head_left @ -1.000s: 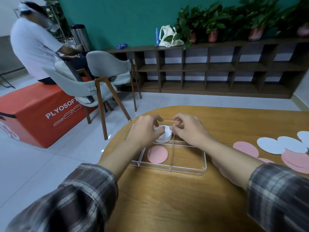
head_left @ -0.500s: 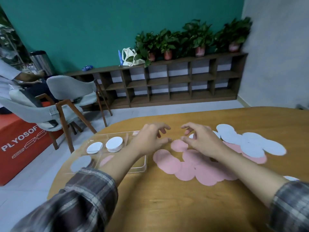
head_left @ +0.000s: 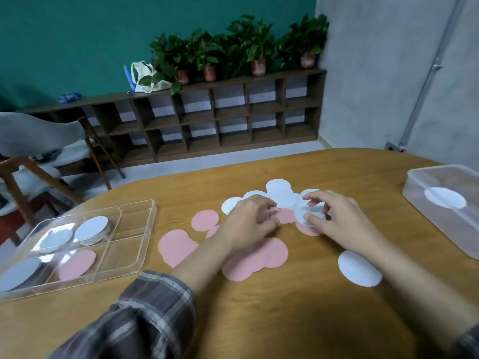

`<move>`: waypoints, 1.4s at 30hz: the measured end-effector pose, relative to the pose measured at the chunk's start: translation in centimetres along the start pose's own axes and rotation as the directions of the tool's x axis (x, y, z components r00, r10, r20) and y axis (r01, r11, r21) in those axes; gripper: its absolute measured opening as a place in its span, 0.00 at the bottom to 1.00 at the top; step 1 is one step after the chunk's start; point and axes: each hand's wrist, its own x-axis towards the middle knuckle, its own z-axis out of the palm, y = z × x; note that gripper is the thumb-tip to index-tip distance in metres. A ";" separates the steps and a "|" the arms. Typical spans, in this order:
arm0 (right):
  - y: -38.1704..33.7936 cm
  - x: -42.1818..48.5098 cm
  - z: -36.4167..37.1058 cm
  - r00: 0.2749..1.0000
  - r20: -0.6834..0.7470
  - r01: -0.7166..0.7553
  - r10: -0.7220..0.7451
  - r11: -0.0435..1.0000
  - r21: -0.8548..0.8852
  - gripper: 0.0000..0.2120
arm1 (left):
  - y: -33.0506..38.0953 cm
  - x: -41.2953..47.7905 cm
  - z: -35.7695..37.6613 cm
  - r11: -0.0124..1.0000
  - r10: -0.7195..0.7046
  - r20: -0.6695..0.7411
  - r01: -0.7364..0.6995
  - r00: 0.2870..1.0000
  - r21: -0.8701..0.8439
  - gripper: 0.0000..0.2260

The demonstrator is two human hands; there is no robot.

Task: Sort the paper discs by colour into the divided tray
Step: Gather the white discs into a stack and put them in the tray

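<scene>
You're picking up: right hand is pinching a white disc; I cannot tell the left hand's hold. Next it probably needs carrying left to the tray.

On the tabletop, the right hand had its fingers curled round the edge of a white disc. Just left of them the left hand rested, fingers bent, on the pink discs; whether it held one I couldn't tell. More white discs lay just beyond the fingers. The divided tray sat well to their left.
</scene>
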 end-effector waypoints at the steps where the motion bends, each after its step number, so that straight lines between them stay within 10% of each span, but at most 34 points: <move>1: 0.8 -0.1 -0.4 1.000 -0.009 -0.002 0.002 1.000 -0.001 0.16 | 0.6 0.5 1.1 1.000 0.011 0.000 -0.011 1.000 -0.006 0.17; 8: 4.7 -0.5 -1.9 0.998 -0.064 -0.020 0.020 1.000 0.007 0.16 | 3.2 3.0 6.1 0.995 0.087 0.033 -0.088 0.996 0.037 0.25; 17: 5.5 0.1 -1.9 0.998 0.043 0.032 -0.035 0.998 0.051 0.29 | 3.1 2.1 7.8 0.984 0.178 -0.167 -0.175 0.970 0.031 0.09; 28: 5.8 0.1 -1.6 0.991 -0.022 0.133 -0.132 0.989 0.064 0.05 | 4.9 0.9 7.4 0.970 0.205 -0.464 -0.241 0.862 -0.019 0.08; 34: 6.5 0.2 -2.1 0.987 -0.149 0.084 -0.067 0.990 0.110 0.05 | 5.8 0.0 8.4 0.959 0.284 0.053 -0.283 0.957 -0.024 0.24; 42: 6.9 0.3 -1.8 0.986 -0.154 0.075 -0.056 0.991 0.115 0.07 | 5.3 0.4 8.5 0.956 0.288 0.120 -0.277 0.950 -0.099 0.18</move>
